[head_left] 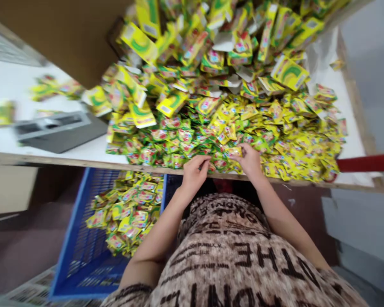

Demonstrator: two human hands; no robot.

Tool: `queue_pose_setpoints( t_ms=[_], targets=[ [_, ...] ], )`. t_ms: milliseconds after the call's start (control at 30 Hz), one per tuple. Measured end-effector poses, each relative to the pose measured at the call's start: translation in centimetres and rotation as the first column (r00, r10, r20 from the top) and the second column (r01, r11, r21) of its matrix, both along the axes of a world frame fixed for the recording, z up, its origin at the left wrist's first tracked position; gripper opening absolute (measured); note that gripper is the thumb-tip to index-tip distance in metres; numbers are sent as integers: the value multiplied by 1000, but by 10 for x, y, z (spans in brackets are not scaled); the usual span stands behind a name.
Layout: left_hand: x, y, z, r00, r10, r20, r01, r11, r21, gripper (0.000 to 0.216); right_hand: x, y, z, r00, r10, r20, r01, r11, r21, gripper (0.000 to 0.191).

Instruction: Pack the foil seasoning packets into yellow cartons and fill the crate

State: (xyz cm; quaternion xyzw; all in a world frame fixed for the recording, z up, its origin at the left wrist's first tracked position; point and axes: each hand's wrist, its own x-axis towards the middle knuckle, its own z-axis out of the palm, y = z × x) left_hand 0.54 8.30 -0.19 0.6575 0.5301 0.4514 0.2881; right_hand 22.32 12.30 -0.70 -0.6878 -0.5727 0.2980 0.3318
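Right hand [250, 161]: pinching yellow sachet [233, 151] | Left hand [195, 172]: fingertips together, contents indiscernible | Near tabletop [6, 143] front edge | Advisable: light grip at sachet's edge

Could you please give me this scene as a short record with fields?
Left hand: at the table's near edge, fingers together; any item in them cannot be made out
Right hand: pinching a yellow packet
Surface: white table
Near heap: green packets mostly left, yellow packets mostly right
Behind it: piled small yellow boxes
Table's left: grey object, brown carton
Below table: blue crate holding more packets
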Motion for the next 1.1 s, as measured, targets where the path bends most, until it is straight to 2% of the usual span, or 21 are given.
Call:
queue_pose_setpoints(
  t_ms=[67, 133, 200, 267, 333, 400, 467, 533, 633, 733, 833, 900, 967, 1033, 1100],
  targets=[
    [-20, 8, 4, 996, 87, -9, -86, 996, 28, 14, 5, 1, -3, 1000, 27, -15, -27, 999, -18, 57],
    [-41, 27, 12, 976, 215, -28, -212, 973, 90, 15, 9, 2, -8, 997, 76, -24, -77, 996, -50, 60],
    [-60, 57, 23, 937, 342, -78, -323, 928, 185, 15, 6, 2, -12, 993, 111, 33, -109, 993, -49, 60],
    [-72, 95, 34, 906, 397, -144, -359, 904, 232, 14, 0, 0, -14, 984, 102, 146, -103, 995, -2, 57],
    [-75, 132, 44, 898, 394, -196, -367, 916, 161, 25, -7, -4, -15, 968, 69, 240, -84, 995, 52, 56],
    [-71, 161, 52, 889, 382, -252, -396, 918, -7, 41, -10, -5, -15, 968, 56, 245, -73, 996, 58, 54],
    [-65, 177, 61, 870, 364, -333, -432, 888, -157, 56, -6, -6, -14, 987, 79, 142, -81, 997, 13, 53],
    [-63, 182, 67, 851, 322, -415, -438, 871, -221, 71, -1, -4, -13, 995, 103, 2, -103, 993, -53, 55],
    [-68, 176, 69, 832, 268, -486, -420, 876, -236, 76, 3, 0, -11, 992, 108, -73, -116, 986, -116, 58],
    [-78, 164, 66, 847, 280, -452, -397, 898, -189, 73, -4, 3, -10, 993, 60, 99, -50, 994, -98, 57],
    [-87, 143, 69, 869, 256, -423, -349, 924, -158, 66, -13, 1, -9, 958, 27, 284, -19, 999, -32, 48],
    [-88, 120, 75, 881, 216, -421, -303, 941, -151, 62, -15, -2, -7, 947, 48, 319, -51, 999, 2, 43],
    [-82, 90, 78, 930, 151, -336, -210, 966, -148, 62, -17, -7, -6, 935, 61, 349, -89, 994, 63, 39],
    [-68, 58, 73, 983, 40, -178, -72, 981, -179, 62, -19, -13, -4, 912, 82, 403, -146, 981, 130, 33],
    [-48, 28, 61, 996, -69, -48, 57, 973, -222, 62, -21, -21, -2, 894, 152, 421, -229, 963, 139, 24]
  ],
)
